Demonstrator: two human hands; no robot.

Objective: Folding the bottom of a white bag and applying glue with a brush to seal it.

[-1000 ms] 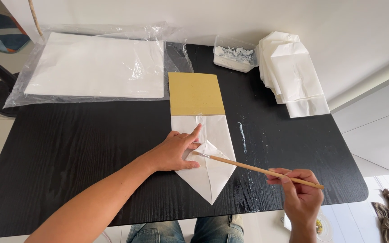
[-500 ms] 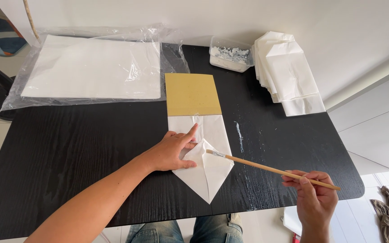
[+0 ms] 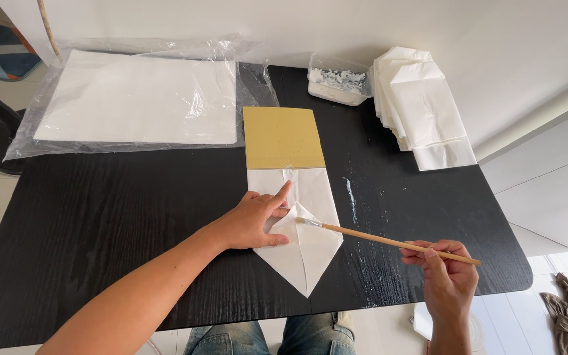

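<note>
At the worktop's [image 3: 100, 217] back left corner lies a stack of white sheets in a clear plastic bag [image 3: 133, 98]. Near the middle, the left hand [image 3: 254, 223] presses flat, fingers spread, on a white folded paper [image 3: 304, 243] whose lower end tapers to a point toward the front edge; a tan card [image 3: 283, 137] sticks out of its upper end. The right hand [image 3: 447, 273], its grip pinched shut on a wooden brush [image 3: 382, 240], holds the bristles on the paper's fold. At the back right sit a glue tub [image 3: 340, 82] and folded white bags [image 3: 422, 105].
</note>
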